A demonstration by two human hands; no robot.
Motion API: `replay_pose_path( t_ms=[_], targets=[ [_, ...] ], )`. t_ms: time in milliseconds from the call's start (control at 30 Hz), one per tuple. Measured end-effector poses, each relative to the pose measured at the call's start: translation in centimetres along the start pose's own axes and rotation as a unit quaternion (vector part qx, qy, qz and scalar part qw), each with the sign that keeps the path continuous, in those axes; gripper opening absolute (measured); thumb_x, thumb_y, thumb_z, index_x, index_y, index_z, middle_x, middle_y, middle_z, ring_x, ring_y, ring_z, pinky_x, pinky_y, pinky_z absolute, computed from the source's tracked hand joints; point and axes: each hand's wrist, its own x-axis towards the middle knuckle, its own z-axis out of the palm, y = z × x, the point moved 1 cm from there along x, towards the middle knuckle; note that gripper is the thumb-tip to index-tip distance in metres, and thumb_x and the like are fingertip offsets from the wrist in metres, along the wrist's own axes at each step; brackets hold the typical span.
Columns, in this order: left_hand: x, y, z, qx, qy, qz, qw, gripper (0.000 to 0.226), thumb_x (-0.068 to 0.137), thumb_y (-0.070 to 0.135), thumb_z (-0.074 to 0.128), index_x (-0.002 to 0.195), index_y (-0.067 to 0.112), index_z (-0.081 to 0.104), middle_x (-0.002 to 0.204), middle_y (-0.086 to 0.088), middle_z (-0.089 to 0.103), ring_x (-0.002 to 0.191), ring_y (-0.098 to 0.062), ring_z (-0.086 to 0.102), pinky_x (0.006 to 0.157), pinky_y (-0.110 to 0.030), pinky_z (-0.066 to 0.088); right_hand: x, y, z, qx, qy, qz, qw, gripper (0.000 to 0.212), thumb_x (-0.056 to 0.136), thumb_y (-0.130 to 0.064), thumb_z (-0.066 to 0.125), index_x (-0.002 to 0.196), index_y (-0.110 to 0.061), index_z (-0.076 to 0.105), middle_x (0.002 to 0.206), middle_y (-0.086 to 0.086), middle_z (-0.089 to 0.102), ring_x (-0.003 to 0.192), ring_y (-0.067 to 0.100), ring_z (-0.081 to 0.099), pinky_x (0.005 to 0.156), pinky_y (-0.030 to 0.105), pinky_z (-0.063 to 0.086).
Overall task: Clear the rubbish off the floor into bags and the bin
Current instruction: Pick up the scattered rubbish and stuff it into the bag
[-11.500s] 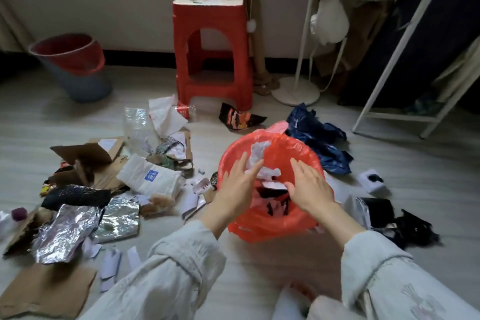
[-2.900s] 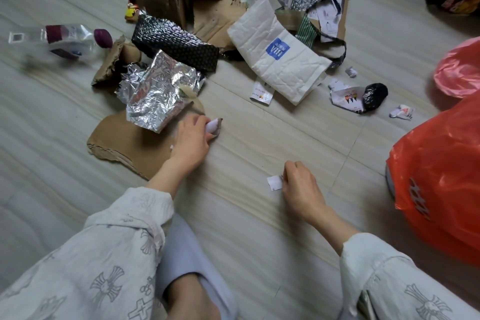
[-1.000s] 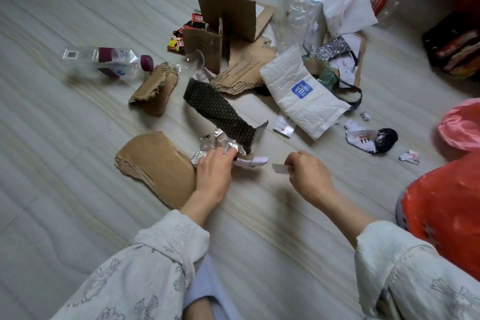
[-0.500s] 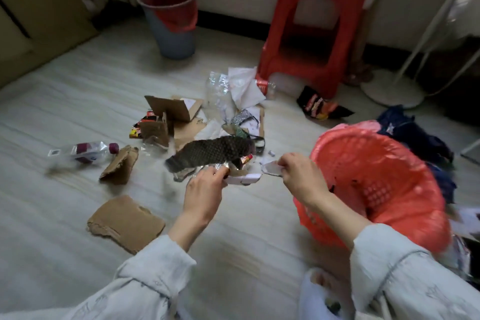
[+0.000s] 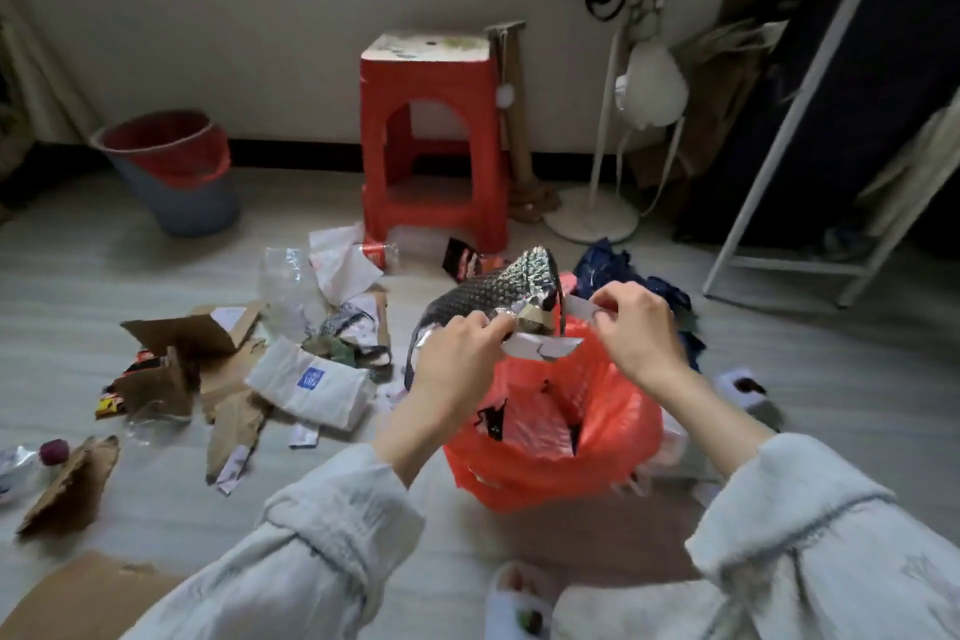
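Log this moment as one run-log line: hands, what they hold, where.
left hand: grips foil wrapper and paper scraps | right hand: pinches paper slip | both above open red bag

- Pale wood-grain floor [image 5: 104,276] strewn with litter
- Cardboard scraps [image 5: 171,359], white padded envelope [image 5: 311,387], clear plastic [image 5: 288,286] scattered left
- Red bag [image 5: 550,437], red stool [image 5: 434,140], lined bin [image 5: 171,172] stood on it

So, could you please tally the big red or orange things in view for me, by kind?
Plastic stool: 1
Bin with red liner: 1
Orange-red bag: 1, open beneath the left hand gripping a foil bundle and the right hand pinching a paper scrap
Total: 3
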Motion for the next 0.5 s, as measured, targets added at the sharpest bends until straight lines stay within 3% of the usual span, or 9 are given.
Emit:
replay_pose_path(
  t_ms=[133,200,300,367,433,500],
  targets=[
    [-0.4,2.7,4.2,-0.014,-0.110,-0.022,0.994,0.025,0.086,0.018,0.056,0.110,0.018,0.055,0.099,-0.010,0.058,0.092,-0.032,0.058,0.062,-0.037,0.041,-0.2,2.2,0.8,0.010,-0.056,0.052,0.997,0.022,0.082,-0.007,0.056,0.101,-0.008,0.068,0.108,0.015,0.065,0.107,0.032,0.057,0.087,0.033,0.043],
    [-1.3,3.0,5.9,-0.046,-0.134,-0.037,0.989,0.026,0.088,0.018,0.052,0.115,0.019,0.054,0.109,-0.008,0.055,0.101,-0.030,0.055,0.069,-0.038,0.044,-0.3,2.1,1.0,0.026,-0.123,0.042,0.991,0.030,0.084,-0.009,0.057,0.113,-0.005,0.062,0.113,0.014,0.062,0.111,0.030,0.054,0.086,0.029,0.039],
    [-2.3,2.8,7.1,-0.114,-0.118,0.001,0.986,0.033,0.084,0.013,0.058,0.117,0.014,0.060,0.120,-0.012,0.057,0.113,-0.028,0.054,0.088,-0.035,0.046,-0.8,2.0,1.8,-0.013,-0.271,0.024,0.962,0.049,0.092,-0.023,0.053,0.137,-0.010,0.040,0.136,0.011,0.050,0.125,0.027,0.047,0.098,0.029,0.036],
    [-2.7,2.1,7.4,-0.121,-0.074,0.049,0.989,0.030,0.075,0.009,0.061,0.105,0.012,0.067,0.111,-0.011,0.063,0.104,-0.029,0.060,0.087,-0.033,0.047,-0.6,2.4,2.7,-0.043,-0.318,0.025,0.947,0.052,0.094,-0.025,0.050,0.141,-0.010,0.033,0.141,0.011,0.046,0.128,0.027,0.044,0.102,0.031,0.036],
    [-2.8,0.6,7.7,-0.120,-0.035,0.036,0.992,0.031,0.069,0.004,0.063,0.099,0.013,0.066,0.105,-0.010,0.064,0.096,-0.029,0.062,0.082,-0.036,0.051,-0.3,2.9,3.7,-0.066,-0.337,0.002,0.939,0.052,0.092,-0.027,0.051,0.139,-0.012,0.035,0.139,0.012,0.047,0.125,0.028,0.047,0.101,0.033,0.038],
    [-2.9,-1.0,7.9,-0.130,-0.022,-0.031,0.991,0.039,0.075,-0.003,0.062,0.112,0.010,0.061,0.115,-0.013,0.059,0.105,-0.030,0.058,0.088,-0.041,0.051,-0.2,3.3,5.1,-0.109,-0.368,-0.030,0.923,0.061,0.091,-0.030,0.054,0.143,-0.012,0.028,0.145,0.013,0.039,0.129,0.028,0.042,0.105,0.034,0.036]
  ],
)
